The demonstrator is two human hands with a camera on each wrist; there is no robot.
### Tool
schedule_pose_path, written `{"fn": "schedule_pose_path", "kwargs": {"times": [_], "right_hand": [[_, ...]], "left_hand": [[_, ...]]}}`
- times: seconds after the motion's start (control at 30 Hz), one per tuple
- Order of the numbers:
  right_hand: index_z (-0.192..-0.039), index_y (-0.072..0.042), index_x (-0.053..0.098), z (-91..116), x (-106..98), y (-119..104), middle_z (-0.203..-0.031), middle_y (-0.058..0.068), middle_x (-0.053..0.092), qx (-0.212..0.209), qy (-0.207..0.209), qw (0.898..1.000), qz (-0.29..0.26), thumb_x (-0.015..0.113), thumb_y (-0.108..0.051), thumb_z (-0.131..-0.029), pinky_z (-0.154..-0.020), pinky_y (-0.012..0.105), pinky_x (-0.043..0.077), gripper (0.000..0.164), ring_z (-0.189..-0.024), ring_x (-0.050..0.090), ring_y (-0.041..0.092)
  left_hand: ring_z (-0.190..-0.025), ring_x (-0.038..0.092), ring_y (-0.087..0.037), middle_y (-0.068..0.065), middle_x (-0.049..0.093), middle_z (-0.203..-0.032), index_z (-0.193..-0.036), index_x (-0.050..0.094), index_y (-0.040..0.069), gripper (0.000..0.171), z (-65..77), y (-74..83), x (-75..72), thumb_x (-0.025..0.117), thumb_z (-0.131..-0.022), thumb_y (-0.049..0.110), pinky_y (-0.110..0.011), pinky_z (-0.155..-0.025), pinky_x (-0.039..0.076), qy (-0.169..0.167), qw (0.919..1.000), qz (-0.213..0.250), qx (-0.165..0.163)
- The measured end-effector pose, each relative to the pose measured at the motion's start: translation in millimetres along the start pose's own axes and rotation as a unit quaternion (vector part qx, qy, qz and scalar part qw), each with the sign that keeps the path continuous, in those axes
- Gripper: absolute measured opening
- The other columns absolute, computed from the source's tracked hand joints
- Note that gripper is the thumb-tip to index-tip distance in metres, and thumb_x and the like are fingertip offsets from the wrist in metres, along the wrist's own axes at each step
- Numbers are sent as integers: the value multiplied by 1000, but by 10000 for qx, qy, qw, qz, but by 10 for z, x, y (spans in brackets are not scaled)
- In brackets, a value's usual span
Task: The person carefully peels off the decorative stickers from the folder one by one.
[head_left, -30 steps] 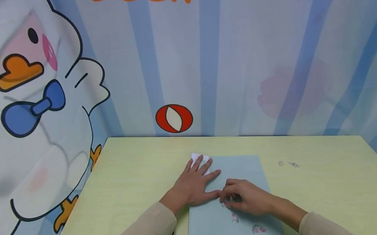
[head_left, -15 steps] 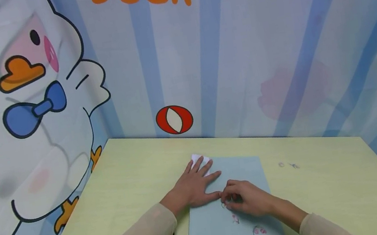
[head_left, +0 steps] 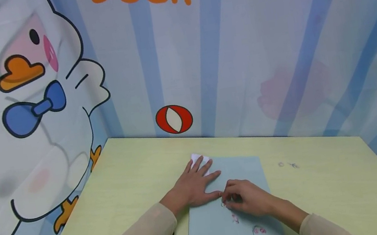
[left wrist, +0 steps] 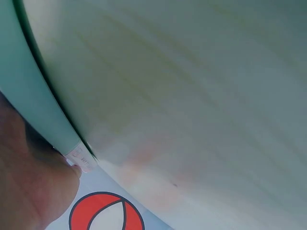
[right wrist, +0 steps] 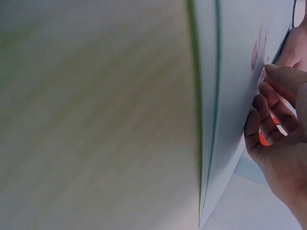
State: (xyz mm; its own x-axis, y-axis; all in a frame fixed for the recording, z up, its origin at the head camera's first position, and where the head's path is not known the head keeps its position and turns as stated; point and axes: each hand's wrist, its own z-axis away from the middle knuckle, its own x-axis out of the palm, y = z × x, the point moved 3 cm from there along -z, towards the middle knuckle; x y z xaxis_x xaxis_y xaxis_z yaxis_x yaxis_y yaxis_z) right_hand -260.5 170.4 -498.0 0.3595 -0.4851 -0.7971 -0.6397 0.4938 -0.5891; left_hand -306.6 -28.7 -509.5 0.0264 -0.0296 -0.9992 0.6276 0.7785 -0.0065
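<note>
A light blue sheet or thin folder [head_left: 215, 233] lies on the pale yellow table. My left hand [head_left: 194, 187] rests on its upper left part with straight, spread fingers, partly over a small white paper [head_left: 195, 157]. Beside the left thumb, my right hand [head_left: 244, 196] has curled fingers, and its thumb and index fingertip pinch a small sticker-like piece [head_left: 223, 204] against the blue surface. Most of that piece is hidden by the fingertips. Below it on the blue surface are a small pink piece [head_left: 235, 218] and a pair of pink round shapes [head_left: 259, 230].
Right of the blue sheet, a small ring-shaped piece [head_left: 281, 164] and a dark, sprig-like piece [head_left: 294, 165] lie on the table [head_left: 334, 184]. A duck-print cloth [head_left: 177, 52] stands behind the table and along its sides.
My right fingertips have shifted very slightly rightward at the small piece. The left hand stays flat in the same place.
</note>
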Motion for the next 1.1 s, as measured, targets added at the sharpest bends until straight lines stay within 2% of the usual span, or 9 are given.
{"fn": "schedule_pose_path", "kwargs": {"times": [0.33, 0.73, 1.1], "right_hand": [[-105, -16, 80, 2, -20, -32, -102, -6, 70, -279, 113, 9993, 210, 78, -10, -97, -78, 31, 57, 10, -90, 67, 12], [-103, -17, 78, -23, -13, -67, -102, -10, 69, 19, -31, 9990, 451, 77, -10, -97, -85, 32, 56, 9, -94, 65, 6], [-101, -18, 77, -27, -13, -98, -101, -11, 69, -87, -121, 9984, 539, 77, -10, -97, -88, 34, 55, 9, -96, 63, 4]], "left_hand": [[-164, 6, -33, -1, 16, -178, -167, 34, 38, 76, -4, -10, 12, 36, -101, 77, -57, -130, 8, -29, 10000, -30, 0], [-164, 7, -33, -2, 18, -177, -167, 35, 37, 76, -3, -5, -1, 37, -101, 76, -57, -130, 8, -30, 10000, 20, 14], [-164, 8, -34, -3, 18, -177, -167, 35, 37, 76, -8, -2, -3, 37, -102, 75, -57, -129, 9, -26, 10000, -1, 32]]}}
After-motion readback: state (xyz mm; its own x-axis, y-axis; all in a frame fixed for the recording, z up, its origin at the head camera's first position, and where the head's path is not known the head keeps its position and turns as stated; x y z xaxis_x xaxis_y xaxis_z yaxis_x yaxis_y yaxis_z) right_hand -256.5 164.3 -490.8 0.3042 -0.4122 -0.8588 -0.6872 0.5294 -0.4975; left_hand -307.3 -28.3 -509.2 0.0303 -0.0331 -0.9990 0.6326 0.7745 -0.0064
